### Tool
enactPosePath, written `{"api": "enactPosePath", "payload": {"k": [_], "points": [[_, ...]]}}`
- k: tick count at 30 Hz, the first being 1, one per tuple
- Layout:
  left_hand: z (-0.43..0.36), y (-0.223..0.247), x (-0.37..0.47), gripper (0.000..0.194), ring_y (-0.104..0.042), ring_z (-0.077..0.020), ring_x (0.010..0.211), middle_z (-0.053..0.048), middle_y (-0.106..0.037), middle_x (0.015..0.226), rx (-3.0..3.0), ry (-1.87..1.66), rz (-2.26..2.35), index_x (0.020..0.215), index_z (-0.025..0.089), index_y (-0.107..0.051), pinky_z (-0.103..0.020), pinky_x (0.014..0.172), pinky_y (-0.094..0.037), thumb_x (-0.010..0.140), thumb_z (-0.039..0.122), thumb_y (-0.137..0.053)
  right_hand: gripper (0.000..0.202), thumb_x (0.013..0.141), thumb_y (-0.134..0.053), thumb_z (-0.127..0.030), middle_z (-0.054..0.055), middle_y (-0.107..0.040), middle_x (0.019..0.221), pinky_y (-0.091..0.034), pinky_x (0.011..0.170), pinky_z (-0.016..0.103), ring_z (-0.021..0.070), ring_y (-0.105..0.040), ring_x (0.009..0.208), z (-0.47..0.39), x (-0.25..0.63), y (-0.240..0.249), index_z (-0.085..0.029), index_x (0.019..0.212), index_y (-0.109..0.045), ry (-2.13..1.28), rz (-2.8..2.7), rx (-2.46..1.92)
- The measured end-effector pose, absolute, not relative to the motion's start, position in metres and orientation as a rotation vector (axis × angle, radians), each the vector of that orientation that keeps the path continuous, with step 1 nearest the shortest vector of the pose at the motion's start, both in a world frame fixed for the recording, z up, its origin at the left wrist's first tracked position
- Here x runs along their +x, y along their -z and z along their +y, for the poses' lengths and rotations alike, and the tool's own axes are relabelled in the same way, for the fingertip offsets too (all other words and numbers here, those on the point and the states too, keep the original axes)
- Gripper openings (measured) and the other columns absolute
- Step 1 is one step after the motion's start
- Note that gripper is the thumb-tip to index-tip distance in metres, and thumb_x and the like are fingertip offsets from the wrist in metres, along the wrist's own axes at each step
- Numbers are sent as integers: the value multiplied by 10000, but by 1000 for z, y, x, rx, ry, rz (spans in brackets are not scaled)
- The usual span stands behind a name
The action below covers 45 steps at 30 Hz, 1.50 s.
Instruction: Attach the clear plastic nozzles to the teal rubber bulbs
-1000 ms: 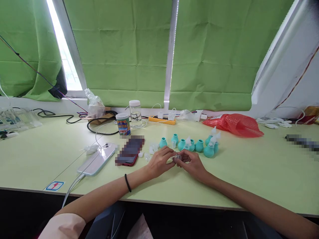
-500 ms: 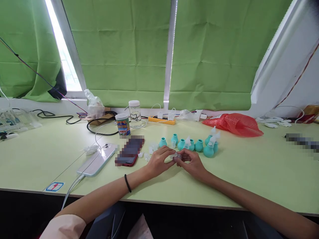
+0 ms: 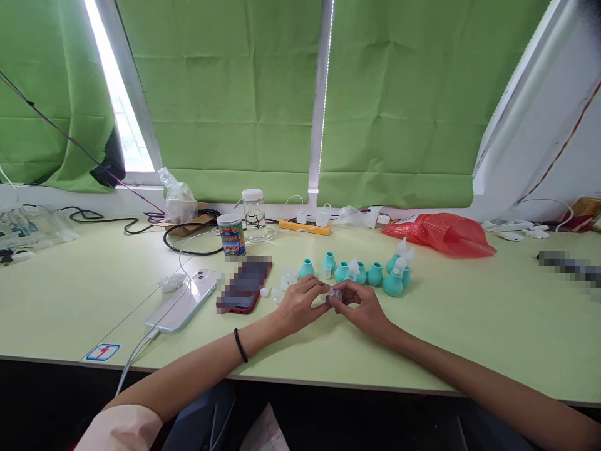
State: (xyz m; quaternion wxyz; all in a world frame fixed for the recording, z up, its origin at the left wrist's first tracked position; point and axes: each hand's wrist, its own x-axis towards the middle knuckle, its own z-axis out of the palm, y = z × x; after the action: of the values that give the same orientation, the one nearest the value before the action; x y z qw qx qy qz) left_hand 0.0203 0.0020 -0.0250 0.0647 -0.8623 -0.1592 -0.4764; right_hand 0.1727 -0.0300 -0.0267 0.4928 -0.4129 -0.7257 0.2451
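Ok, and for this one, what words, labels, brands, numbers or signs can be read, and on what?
No wording can be read with certainty.
Colourful tub: printed lettering, too small.
Clear jar: black marking, illegible.
Blue-framed sticker: red sign, arrow or figure unclear.
Red-cased phone: screen pixelated.
Teal bulbs: no text visible.

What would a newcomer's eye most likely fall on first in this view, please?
Probably the large green blinds filling much of the upper view, then the crinkled red plastic bag toward the back right of the pale table. Nearer, turquoise bulbs stand just beyond the left hand and right hand, which together hold a small clear piece.
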Motion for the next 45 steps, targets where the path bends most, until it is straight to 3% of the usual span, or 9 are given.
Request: {"api": "enactPosePath", "payload": {"k": [14,27,45], "points": [[2,26,18,199,-518,-160,789,-77,-583,824,-2735,1247,-484,904,133,-513,-290,657,-457,719,121,-441,133,658,-532,-246,-3,-525,562,-421,429,197,80,-460,449,-25,177,28,-150,746,-554,-362,-1822,-1063],[3,18,18,114,-552,-116,665,-58,-607,702,-2928,1582,-664,750,130,-588,-232,605,-454,740,184,-489,105,648,-548,-226,-11,-520,533,-397,420,206,75,-442,423,-26,179,30,-161,726,-577,-119,-1852,-1020],[6,24,21,130,-548,-126,698,-71,-620,723,-2751,1606,-432,787,136,-605,-247,603,-465,730,124,-488,145,680,-531,-285,2,-531,542,-403,408,204,88,-459,450,-26,179,28,-157,714,-590,-300,-1810,-1032]]}}
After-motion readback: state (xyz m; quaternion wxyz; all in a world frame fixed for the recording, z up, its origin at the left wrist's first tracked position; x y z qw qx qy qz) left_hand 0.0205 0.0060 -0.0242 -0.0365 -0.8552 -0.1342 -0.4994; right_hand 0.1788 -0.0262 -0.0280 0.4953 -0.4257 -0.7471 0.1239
